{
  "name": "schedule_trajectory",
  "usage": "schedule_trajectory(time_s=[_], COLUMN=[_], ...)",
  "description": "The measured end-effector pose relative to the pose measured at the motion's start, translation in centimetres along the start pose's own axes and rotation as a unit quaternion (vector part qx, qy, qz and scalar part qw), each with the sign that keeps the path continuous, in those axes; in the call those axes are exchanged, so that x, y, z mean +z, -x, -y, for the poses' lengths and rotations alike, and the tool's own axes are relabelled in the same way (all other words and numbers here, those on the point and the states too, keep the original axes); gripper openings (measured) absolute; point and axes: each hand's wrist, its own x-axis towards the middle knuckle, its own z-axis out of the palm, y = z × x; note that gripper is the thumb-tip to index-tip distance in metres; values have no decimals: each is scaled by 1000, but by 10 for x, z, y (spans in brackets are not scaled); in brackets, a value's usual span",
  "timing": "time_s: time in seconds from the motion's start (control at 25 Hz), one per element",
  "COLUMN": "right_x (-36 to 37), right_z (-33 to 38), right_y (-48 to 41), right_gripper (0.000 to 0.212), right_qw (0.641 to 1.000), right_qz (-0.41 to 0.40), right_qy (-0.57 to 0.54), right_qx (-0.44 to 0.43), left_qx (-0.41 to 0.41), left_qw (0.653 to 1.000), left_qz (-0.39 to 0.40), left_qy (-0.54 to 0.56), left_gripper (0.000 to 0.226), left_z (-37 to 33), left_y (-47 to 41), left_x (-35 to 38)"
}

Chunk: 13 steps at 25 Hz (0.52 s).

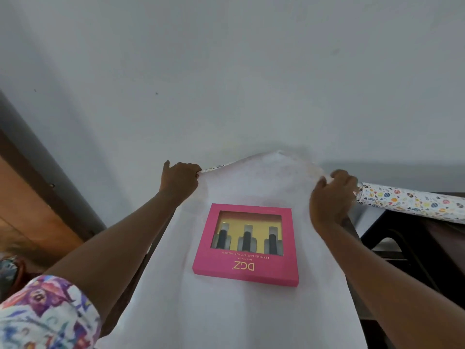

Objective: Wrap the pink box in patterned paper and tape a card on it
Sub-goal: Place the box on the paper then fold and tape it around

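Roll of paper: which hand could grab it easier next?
Probably the right. The right hand grips the sheet at its far edge, just beside the end of the roll. The left hand pinches the opposite corner, on the sheet's other side.

Bare paper (239,318) lay open all round the box (246,245), widest on the near side, while the wall (226,71) closed off the far side just behind the raised paper edge and the roll (412,202) lay across the far right.

The pink box (246,248) reads "DGZ" — below it, "PERFUME GIFT SET FOR WOMEN".
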Motion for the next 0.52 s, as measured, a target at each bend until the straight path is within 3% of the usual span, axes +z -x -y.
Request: schedule_trajectory(time_s=[0.08,0.12,0.16,0.24,0.32,0.4,0.52], right_x=[-9,-10,-14,-22,-27,-31,-33], right_z=[10,12,16,25,28,25,17], right_y=[37,56,76,105,124,136,141], right_gripper=[8,11,22,65,102,117,116], right_qw=[966,926,889,837,783,758,762], right_qz=[21,94,184,354,468,493,445], right_qy=[-13,-28,-26,51,163,206,223], right_qx=[-259,-366,-418,-414,-375,-375,-415], left_qx=[4,2,-3,-5,7,15,13], left_qw=[999,997,996,992,985,976,969], left_qz=[5,15,32,67,96,111,110], left_qy=[-54,-75,-88,-109,-142,-187,-221], left_gripper=[26,26,27,25,16,15,30], left_z=[-7,-11,-18,-35,-50,-59,-67], left_y=[7,11,15,20,22,21,13], left_x=[-8,-15,-22,-37,-46,-44,-40])
